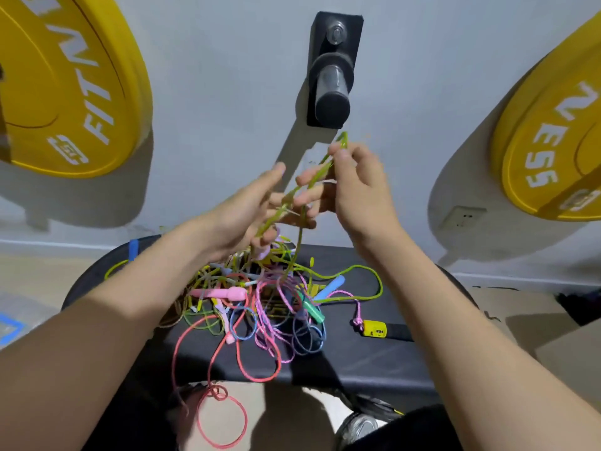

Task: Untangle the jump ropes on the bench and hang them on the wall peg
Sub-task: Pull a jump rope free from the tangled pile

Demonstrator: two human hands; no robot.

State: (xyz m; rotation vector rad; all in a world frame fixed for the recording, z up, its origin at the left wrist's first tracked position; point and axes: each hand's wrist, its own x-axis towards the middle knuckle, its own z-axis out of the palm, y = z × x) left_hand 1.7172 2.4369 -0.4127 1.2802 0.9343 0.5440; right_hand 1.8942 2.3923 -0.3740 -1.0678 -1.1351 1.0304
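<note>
A tangle of coloured jump ropes [260, 304] lies on the black bench [357, 359]: green, pink, red, blue and yellow cords with several handles. A green rope [299, 236] rises from the pile to both hands. My right hand [361, 187] pinches a loop of it just below the black wall peg [331, 92]. My left hand [257, 206] has its fingers spread with the green rope running between them. A red rope [224, 415] hangs off the bench's front edge.
Two yellow weight plates hang on the wall, one at the left [71, 79], one at the right [553, 141]. A yellow and black handle [377, 328] lies on the bench at the right. A wall socket [463, 216] sits low on the right.
</note>
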